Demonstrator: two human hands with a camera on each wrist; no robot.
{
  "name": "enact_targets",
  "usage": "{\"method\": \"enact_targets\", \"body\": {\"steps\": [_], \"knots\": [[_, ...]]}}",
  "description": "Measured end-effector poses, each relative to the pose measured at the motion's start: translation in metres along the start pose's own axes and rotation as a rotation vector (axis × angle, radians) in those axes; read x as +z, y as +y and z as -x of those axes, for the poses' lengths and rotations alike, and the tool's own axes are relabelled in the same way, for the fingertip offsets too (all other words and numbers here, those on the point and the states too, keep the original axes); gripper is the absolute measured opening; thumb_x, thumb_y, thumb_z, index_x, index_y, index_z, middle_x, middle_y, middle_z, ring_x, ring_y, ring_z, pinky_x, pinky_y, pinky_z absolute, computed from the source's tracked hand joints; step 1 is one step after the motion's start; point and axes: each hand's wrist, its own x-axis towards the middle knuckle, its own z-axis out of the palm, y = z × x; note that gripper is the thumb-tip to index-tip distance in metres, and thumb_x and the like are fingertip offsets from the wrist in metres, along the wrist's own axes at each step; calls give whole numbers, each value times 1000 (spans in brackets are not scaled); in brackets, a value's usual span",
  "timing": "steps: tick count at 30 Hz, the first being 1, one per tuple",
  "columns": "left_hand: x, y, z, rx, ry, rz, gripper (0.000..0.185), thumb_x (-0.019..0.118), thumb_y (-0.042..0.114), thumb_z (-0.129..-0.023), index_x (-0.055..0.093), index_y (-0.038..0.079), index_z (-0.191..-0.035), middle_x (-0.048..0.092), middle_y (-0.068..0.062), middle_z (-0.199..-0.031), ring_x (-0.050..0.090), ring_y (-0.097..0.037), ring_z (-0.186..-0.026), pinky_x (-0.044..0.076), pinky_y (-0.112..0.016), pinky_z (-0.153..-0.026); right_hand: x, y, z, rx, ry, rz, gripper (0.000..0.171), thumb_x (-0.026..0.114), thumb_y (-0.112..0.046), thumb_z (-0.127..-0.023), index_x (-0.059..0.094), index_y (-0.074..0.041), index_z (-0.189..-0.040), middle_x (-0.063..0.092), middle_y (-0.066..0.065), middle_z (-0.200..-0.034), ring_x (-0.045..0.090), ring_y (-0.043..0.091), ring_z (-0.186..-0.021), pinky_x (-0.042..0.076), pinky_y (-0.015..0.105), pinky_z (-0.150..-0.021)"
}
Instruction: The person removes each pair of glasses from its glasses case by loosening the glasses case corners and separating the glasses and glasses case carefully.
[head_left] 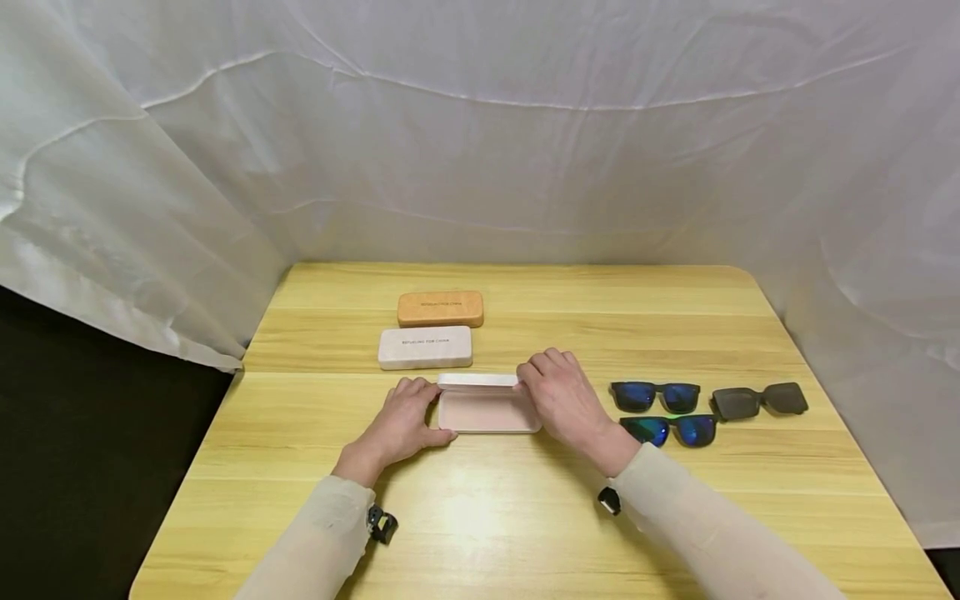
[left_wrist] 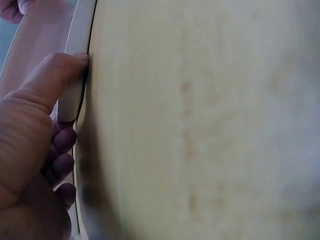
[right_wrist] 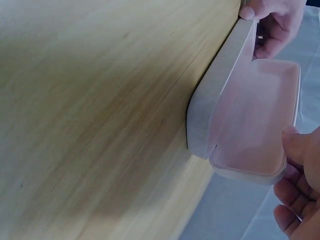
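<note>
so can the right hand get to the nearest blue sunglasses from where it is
Probably yes. The right hand holds the lid of the open pink case, and the blue sunglasses lie just to its right on the bare table, with nothing between. It would have to let go of the lid first.

I see a short line of dark print on the lid of the tan case [head_left: 440, 308] and another on the lid of the white case [head_left: 425, 347] just in front of it. Both lines are too small for me to read. I can make out no other lettering.
</note>
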Motion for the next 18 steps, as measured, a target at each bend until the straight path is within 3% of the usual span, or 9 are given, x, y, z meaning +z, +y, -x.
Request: {"method": "enact_targets", "body": {"steps": [5, 18], "knots": [[-1, 1, -1, 37, 3, -51, 79, 88, 47, -80, 61, 0, -138, 63, -11, -129, 50, -29, -118, 41, -46, -106, 1, 0, 1, -1, 0, 8, 11, 72, -18, -101, 69, -8, -96, 72, 6, -95, 63, 25, -88, 48, 37, -75], [-2, 2, 2, 34, 6, -48, 79, 88, 46, -81, 59, -3, -136, 62, -13, -129, 50, -31, -119, 42, -47, -103, 3, -3, 7, -21, 35, -14, 9, 71, -16, -101, 68, -9, -95, 71, 5, -93, 60, 24, -86, 45, 36, -73]]}}
